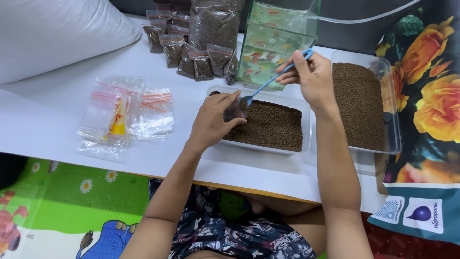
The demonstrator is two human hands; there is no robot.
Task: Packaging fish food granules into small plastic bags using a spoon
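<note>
**Spooning brown pellets into a small bag**

Head view: my left hand point(211, 122) pinches a small clear plastic zip bag point(235, 111) open over the near clear plastic tray of fine brown pellets point(268, 125), at the centre of the white table point(48, 124). My right hand point(311, 76) has its grip closed on a thin blue plastic spoon point(268, 84), whose bowl sits right at the bag's mouth.

As I judge it, the work is partly done. At 11 o'clock from the tray, a cluster of small filled bags of brown pellets point(187, 52) stands finished against a large clear sack of the same pellets point(213, 24). At 9 o'clock lies a loose heap of empty clear zip bags with red seal strips point(124, 115), one pack showing a yellow label, so plenty remains. A second, fuller clear tray of pellets point(364, 105) waits at 3 o'clock.

At 12 o'clock is a small glass tank point(275, 41) with orange specks inside. At 4 o'clock, off the table, a floral bag carries two white square labels point(412, 211).
</note>
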